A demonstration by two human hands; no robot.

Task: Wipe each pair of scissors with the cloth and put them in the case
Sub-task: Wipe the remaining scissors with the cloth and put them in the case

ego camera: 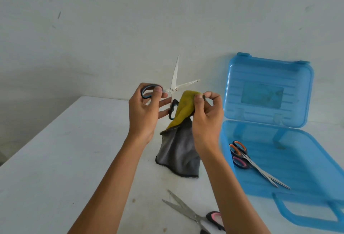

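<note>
White table [55, 159], pale marked wall [111, 19] behind.

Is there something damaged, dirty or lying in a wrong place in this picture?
Nothing looks damaged. The scissors in the left hand have dull specks on their open blades. The cloth in the right hand has a frayed edge. One pair of scissors with pink handles lies on the table, outside the open case.

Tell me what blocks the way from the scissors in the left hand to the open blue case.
The right hand and the cloth it holds hang between the blue-handled scissors in the left hand and the case, whose lid stands open.
</note>
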